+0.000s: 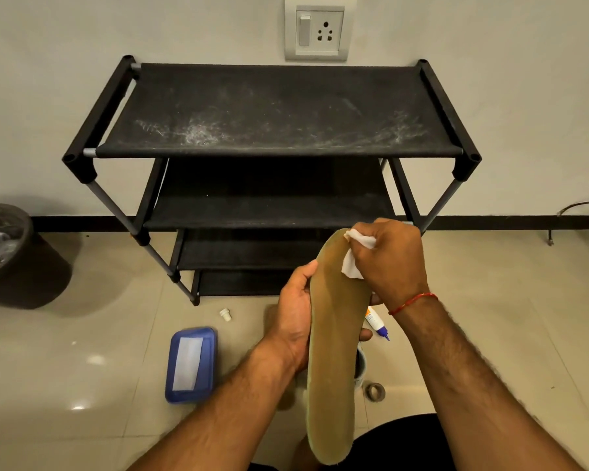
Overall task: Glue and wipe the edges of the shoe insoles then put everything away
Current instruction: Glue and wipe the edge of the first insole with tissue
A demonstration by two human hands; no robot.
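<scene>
A long olive-brown insole (334,351) stands upright in front of me, toe end up. My left hand (295,317) grips its left edge at mid length, thumb in front and fingers wrapped behind. My right hand (391,260) pinches a white wipe (352,263) against the insole's upper right edge near the toe. A small white glue bottle with a blue nozzle (376,322) lies on the floor behind the insole. Its white cap (225,314) lies apart on the tiles to the left.
A black four-tier shoe rack (272,110) stands against the wall ahead. A blue wipes pack (191,365) lies on the tiled floor at left. A dark bin (17,256) sits at far left. A tape roll (374,391) and a white container (361,367) sit by the insole.
</scene>
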